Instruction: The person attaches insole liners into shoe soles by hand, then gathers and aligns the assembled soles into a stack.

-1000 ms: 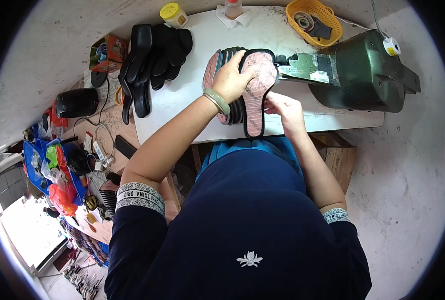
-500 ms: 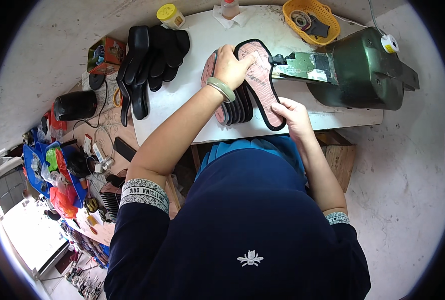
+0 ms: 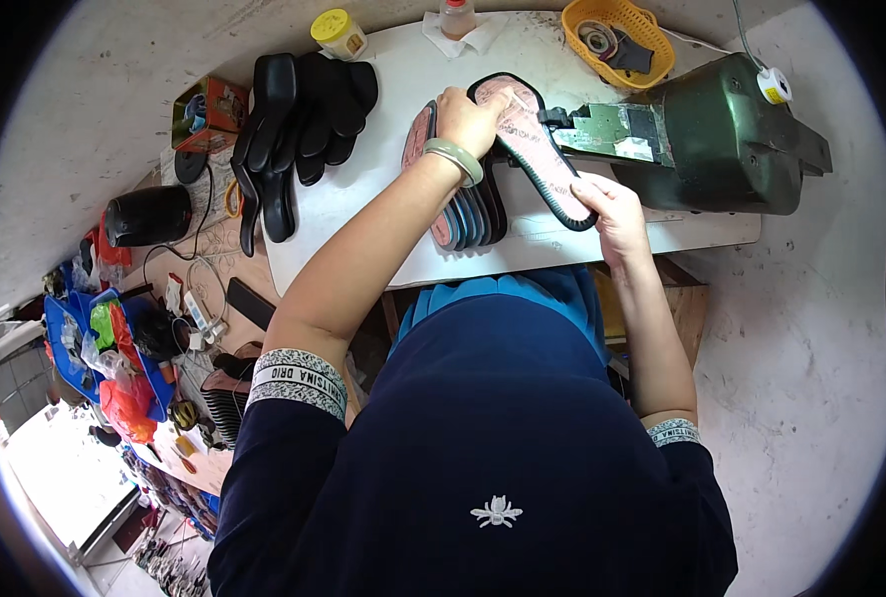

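A pink-faced shoe insole with a black rim is held between both my hands at the machine's small black working head. My left hand, a bangle on its wrist, grips the far, wider end with the thumb on the pink face. The near end is pinched between the thumb and fingers of my right hand. The rim looks pleated along the near part. The insole's right edge meets the head. Partly under my left hand stands a row of similar insoles with pink, blue and black layers.
The green machine fills the white table's right side. Black soles are piled at the left. A yellow basket with tape rolls, a yellow-lidded jar and a bottle stand along the back.
My right hand has moved right and slightly up, swinging the insole's near end with it. My left hand has shifted slightly right. The insole's rim looks narrower and more pleated.
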### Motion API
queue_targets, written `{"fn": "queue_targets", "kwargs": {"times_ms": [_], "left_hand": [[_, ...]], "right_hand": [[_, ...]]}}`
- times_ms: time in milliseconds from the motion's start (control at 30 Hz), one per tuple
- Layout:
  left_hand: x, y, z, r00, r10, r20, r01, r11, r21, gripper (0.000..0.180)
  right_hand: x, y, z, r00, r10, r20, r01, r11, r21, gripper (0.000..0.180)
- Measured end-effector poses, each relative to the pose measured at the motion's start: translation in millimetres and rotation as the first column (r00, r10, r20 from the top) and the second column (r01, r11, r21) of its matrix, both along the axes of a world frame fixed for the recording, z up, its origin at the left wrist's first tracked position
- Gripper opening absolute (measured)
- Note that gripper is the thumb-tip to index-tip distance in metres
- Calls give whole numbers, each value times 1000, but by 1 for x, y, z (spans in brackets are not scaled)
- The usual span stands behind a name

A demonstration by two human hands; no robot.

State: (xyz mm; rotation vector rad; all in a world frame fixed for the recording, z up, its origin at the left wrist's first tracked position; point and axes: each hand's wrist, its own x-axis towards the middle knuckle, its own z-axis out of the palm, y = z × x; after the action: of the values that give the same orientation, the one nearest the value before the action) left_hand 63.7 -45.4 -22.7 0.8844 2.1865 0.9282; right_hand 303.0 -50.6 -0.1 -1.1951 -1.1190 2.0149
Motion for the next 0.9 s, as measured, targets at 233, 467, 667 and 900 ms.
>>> {"fn": "queue_targets", "kwargs": {"times_ms": [233, 467, 667, 900], "left_hand": [[-20, -5, 2, 863, -7, 506, -62, 991, 120, 45], [-53, -88, 12, 63, -408, 911, -290, 866, 408, 52], [-88, -151, -49, 990, -118, -76, 101, 976, -194, 59], [-89, -161, -83, 708, -114, -697, 136, 990, -23, 69]], "right_hand": [[-25, -5, 8, 999, 27, 26, -28, 999, 46, 25], [-100, -58, -29, 978, 168, -125, -184, 974, -133, 21], [-105, -60, -42, 789, 534, 304, -566, 824, 20, 20], [-93, -63, -54, 767, 427, 480, -537, 836, 114, 22]]}}
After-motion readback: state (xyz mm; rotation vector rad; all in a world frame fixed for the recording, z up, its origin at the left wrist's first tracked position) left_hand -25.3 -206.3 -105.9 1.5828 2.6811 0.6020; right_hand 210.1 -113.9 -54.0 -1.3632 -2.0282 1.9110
